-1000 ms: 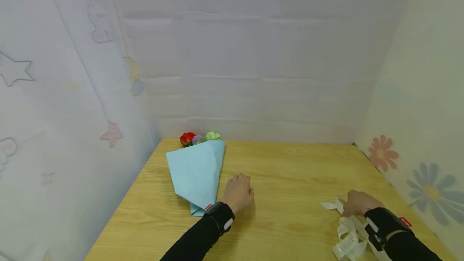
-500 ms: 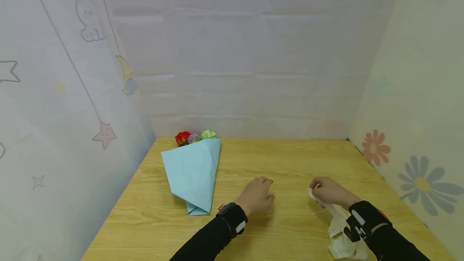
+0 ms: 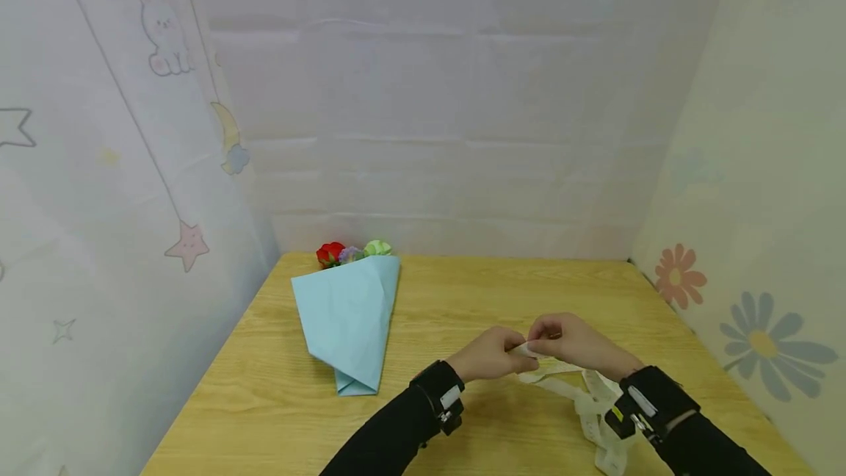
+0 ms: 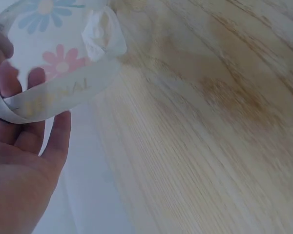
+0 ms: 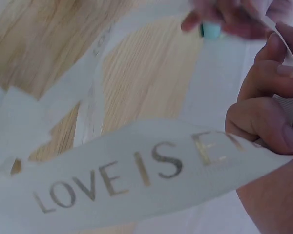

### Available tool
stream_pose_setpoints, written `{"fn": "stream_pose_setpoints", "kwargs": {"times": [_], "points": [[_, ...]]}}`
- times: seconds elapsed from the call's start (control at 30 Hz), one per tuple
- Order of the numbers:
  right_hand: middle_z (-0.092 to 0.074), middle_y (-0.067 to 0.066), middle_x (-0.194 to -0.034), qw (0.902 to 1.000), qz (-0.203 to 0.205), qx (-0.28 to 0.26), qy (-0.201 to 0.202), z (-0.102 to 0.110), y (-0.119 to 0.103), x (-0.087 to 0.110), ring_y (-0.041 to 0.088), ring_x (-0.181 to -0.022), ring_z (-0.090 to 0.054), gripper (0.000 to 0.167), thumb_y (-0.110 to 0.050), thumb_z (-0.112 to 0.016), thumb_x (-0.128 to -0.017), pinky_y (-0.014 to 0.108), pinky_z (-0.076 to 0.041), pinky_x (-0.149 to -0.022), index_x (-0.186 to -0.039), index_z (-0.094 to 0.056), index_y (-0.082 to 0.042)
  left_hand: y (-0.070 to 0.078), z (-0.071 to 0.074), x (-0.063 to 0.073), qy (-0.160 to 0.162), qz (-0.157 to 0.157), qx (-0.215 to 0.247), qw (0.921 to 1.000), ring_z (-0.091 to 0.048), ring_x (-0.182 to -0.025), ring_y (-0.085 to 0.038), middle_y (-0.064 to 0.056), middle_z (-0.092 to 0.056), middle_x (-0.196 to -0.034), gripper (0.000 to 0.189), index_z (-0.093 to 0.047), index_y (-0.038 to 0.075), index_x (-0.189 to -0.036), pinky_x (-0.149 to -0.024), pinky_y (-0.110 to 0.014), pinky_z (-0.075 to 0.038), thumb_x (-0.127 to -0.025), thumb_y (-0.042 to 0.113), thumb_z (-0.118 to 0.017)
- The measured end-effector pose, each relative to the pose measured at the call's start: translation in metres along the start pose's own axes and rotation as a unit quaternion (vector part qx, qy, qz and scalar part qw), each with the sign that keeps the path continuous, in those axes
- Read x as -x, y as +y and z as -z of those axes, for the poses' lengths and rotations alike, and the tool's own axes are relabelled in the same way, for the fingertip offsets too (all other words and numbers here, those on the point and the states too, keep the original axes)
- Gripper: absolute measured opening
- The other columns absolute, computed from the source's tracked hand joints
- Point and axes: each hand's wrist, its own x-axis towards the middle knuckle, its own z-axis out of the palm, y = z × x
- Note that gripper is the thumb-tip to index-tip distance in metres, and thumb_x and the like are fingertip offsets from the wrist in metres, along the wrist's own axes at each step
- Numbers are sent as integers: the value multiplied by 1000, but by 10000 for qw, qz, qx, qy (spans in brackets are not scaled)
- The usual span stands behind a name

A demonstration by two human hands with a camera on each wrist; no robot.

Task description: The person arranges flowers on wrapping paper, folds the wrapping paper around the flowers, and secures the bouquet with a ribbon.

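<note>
A long white ribbon (image 3: 591,406) with gold lettering hangs in loops from both hands, its lower part bunched on the table on the right. My left hand (image 3: 492,355) pinches one stretch of it between thumb and fingers. Right beside it, my right hand (image 3: 578,345) grips the ribbon too, the fingertips of both hands nearly meeting. In the right wrist view the ribbon (image 5: 136,170) reads "LOVE IS" and runs out from the curled fingers (image 5: 263,122). The left wrist view has the ribbon (image 4: 63,95) passing across the left fingers (image 4: 58,134).
To the left on the wooden table (image 3: 463,292) lies a bouquet wrapped in light blue paper (image 3: 350,318). A red flower (image 3: 330,254), a purple one (image 3: 350,254) and a pale green one (image 3: 377,247) show at its top. Patterned walls enclose the table at the back and sides.
My right hand has carried the ribbon leftward from the right side of the table. My left hand has moved right, away from the bouquet, and taken hold of the ribbon.
</note>
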Motion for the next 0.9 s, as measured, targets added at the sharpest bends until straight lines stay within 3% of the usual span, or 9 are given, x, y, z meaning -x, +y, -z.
{"fn": "stream_pose_setpoints", "kwargs": {"times": [0.03, 0.13, 0.27, 0.4, 0.53, 0.6, 0.7, 0.8, 0.9], "points": [[-65, 11, -93, 9999, -23, 75, 68, 1, 0, 1, 20, -72, -54, 21, -24, -63, -103, 33, -44, -63, -109, -67, -5, -2, 3, 1, 49, 0, 20, 10000, -49, -61, -9, 3, -67, -83, 18, -71, 10, -98, -58, -23, -41, -101, 27, -66], [-58, 8, -83, 9994, -155, 191, 226, 4, 3, 4, 13, -62, -44, 21, -24, -65, -102, 29, -39, -56, -106, -67, -3, -6, 13, 6, 291, 117, 184, 9993, -60, -71, -12, 5, -64, -86, 22, -72, 8, -96, -68, -30, -52, -102, 28, -64], [-55, 5, -78, 9991, -287, 104, 300, 4, 5, 6, 11, -59, -45, 20, -23, -65, -102, 29, -41, -53, -104, -67, -3, -8, 25, 13, 440, 476, 978, 9931, -68, -83, -28, -9, -66, -92, 25, -70, 3, -103, -83, -46, -57, -105, 26, -59], [-60, 8, -81, 9995, 43, 120, 303, 0, -2, 4, 10, -61, -48, 17, -22, -64, -102, 29, -44, -53, -102, -65, -5, -7, 28, 14, -68, 743, 1727, 9821, -70, -89, -23, -13, -71, -98, 41, -67, 1, -118, -82, -39, -57, -109, 36, -49], [-63, 10, -82, 9983, 519, 199, 177, -6, -12, -2, 8, -58, -46, 14, -19, -63, -103, 27, -42, -52, -100, -65, -5, -1, 26, 13, -693, 563, 1924, 9772, -68, -89, -12, -4, -74, -91, 48, -66, -3, -123, -78, -27, -51, -109, 38, -46], [-63, 10, -79, 9981, 540, 239, 151, -7, -16, -3, 7, -56, -45, 13, -17, -63, -103, 26, -41, -50, -99, -64, -4, 2, 25, 14, -655, 407, 1816, 9803, -66, -84, -13, -2, -71, -85, 41, -66, -7, -118, -77, -27, -50, -109, 30, -51], [-63, 8, -76, 9982, 509, 275, 181, -7, -17, -1, 9, -57, -49, 13, -16, -63, -103, 26, -41, -50, -99, -64, -4, 4, 27, 17, -222, 480, 1367, 9892, -63, -76, -14, -5, -67, -84, 28, -69, -7, -108, -78, -34, -54, -105, 18, -58], [-62, 10, -77, 9978, 558, 294, 214, -5, -15, 2, 13, -62, -56, 12, -14, -62, -103, 29, -44, -53, -100, -63, -3, 2, 30, 23, 229, 627, 554, 9962, -59, -72, -12, -9, -64, -88, 20, -71, 0, -103, -74, -36, -54, -104, 14, -57], [-63, 11, -79, 9974, 630, 293, 202, -3, -12, 2, 17, -67, -60, 13, -16, -62, -103, 31, -49, -58, -101, -64, -3, -1, 33, 28, 503, 667, -246, 9962, -46, -63, -10, -5, -59, -82, 21, -72, 5, -99, -61, -29, -42, -104, 14, -54]]}}
